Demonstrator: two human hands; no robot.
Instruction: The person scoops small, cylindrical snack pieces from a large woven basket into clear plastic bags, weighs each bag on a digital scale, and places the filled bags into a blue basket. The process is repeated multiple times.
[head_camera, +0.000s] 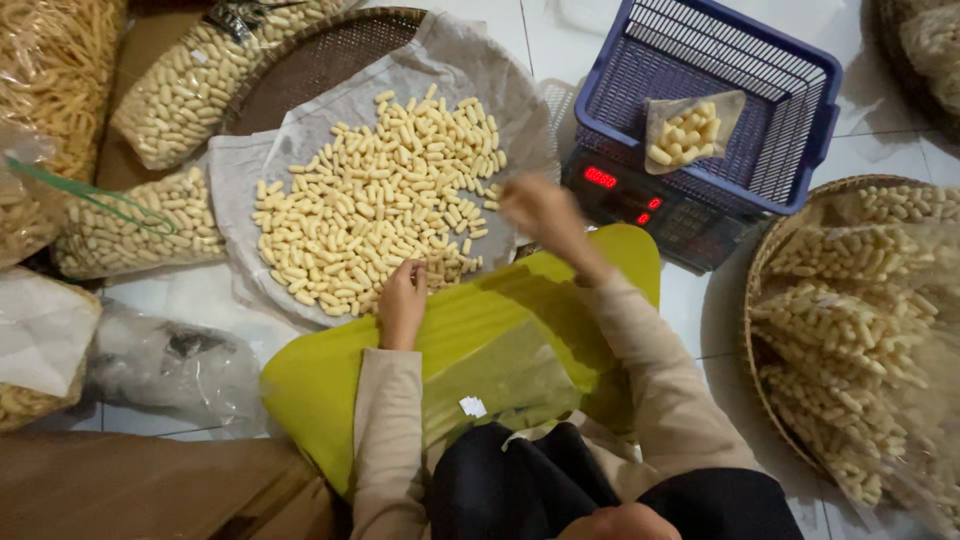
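Left hand (402, 300) resting at the 6 o'clock edge of the pile of pale snack sticks (375, 205), fingers curled together over a few pieces. Right hand (540, 208) blurred at the pile's 3 o'clock side; fingers apart or closed, cannot tell. Sticks spread on paper over a round woven tray (330, 55). At 2 o'clock, a blue basket (790, 130) on a digital scale (650, 205), holding a small filled bag (688, 130). Yellow-green tray (320, 380) at 6 o'clock.

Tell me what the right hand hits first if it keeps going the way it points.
Probably the digital scale under the blue basket; the right hand is blurred and points up-right, and depth is unclear.
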